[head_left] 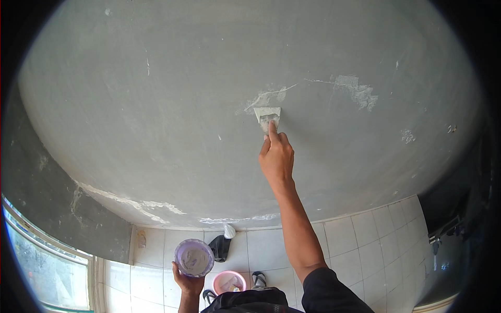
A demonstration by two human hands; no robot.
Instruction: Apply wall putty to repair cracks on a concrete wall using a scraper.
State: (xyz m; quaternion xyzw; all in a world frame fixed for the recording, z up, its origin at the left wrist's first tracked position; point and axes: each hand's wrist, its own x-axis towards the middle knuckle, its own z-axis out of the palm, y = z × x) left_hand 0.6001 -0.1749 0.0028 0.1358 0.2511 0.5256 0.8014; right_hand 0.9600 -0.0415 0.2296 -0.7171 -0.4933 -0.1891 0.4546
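Note:
My right hand (276,156) grips a putty knife (267,113), its index finger stretched along the blade, which lies against the grey wall (172,104). Just above the blade is a pale patch of filler (263,99) along a thin crack; another white patch (355,91) lies to the right. My left hand (188,279) holds a purple bowl (201,250) of grey-white paste low on the left. My fingers curl round the bowl's side.
A pink basin (229,276) sits between my sandalled feet on the tiled floor (368,229). A dark bag (221,249) and a small white bag (229,231) lie by the wall's foot. A window (42,266) is at lower left, a dark doorway area at right.

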